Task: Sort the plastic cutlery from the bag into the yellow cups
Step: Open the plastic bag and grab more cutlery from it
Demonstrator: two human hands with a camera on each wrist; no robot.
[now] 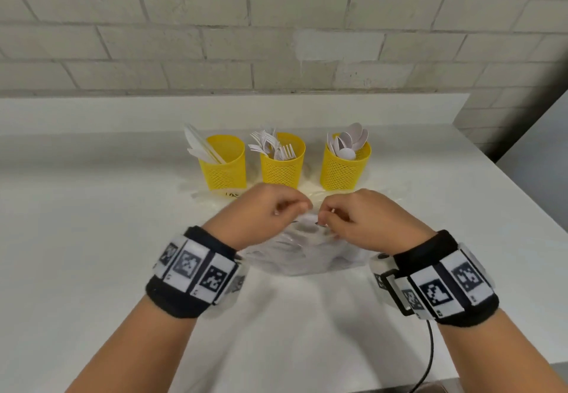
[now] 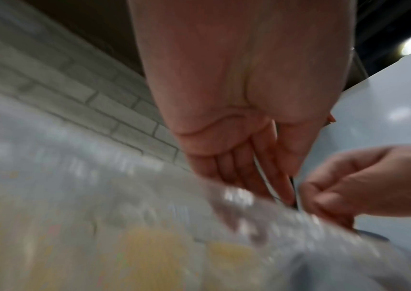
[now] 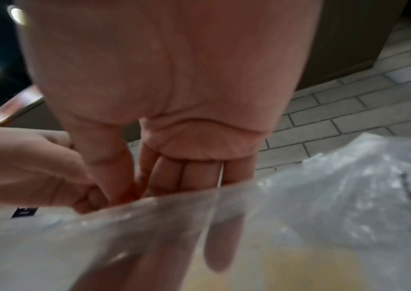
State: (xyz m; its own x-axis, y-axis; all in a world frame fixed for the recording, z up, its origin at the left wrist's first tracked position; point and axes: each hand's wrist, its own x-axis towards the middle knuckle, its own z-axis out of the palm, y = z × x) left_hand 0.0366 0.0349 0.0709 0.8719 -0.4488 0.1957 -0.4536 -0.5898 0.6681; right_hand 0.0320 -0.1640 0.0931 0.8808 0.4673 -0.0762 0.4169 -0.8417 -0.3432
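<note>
Bag [image 1: 302,252]: clear plastic, crumpled, standing on the white counter nearest the person, its top edge pinched at the centre; white cutlery shows blurred inside. Three yellow mesh cups stand upright in a row behind the bag, apart from one another. Left cup [image 1: 223,167]: white knives [image 1: 199,146], leaning left. Middle cup [image 1: 282,163]: white forks [image 1: 270,145], tines up. Right cup [image 1: 345,167]: white spoons [image 1: 349,142], bowls up.
</note>
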